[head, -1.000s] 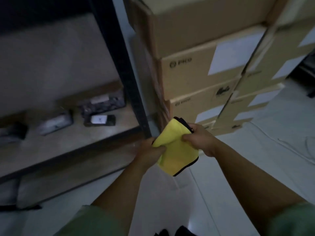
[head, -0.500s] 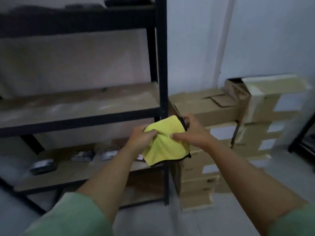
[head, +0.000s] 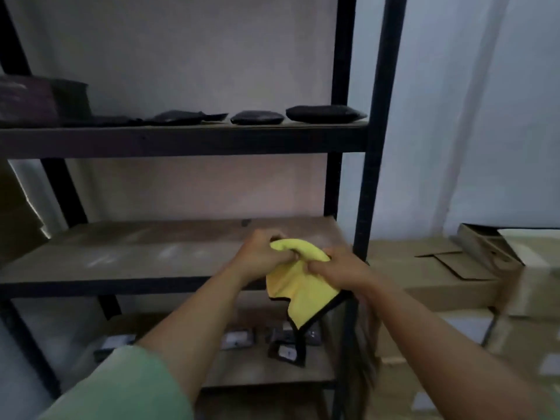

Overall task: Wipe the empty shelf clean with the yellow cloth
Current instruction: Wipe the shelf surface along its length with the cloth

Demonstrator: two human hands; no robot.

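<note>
Head view: my left hand [head: 260, 256] and right hand [head: 339, 268] pinch the yellow cloth [head: 300, 286], bunching it; next, press it flat onto the empty shelf [head: 136, 256].

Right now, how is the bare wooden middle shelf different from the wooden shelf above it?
The bare wooden middle shelf carries nothing and shows pale dusty smears; the wooden shelf above it holds a row of flat black pouches. The middle shelf's top is visible, while the upper one is seen almost edge on. Both hands, the left hand and the right hand, hold the yellow cloth in front of the middle shelf. Both sit in the same black metal frame.
</note>
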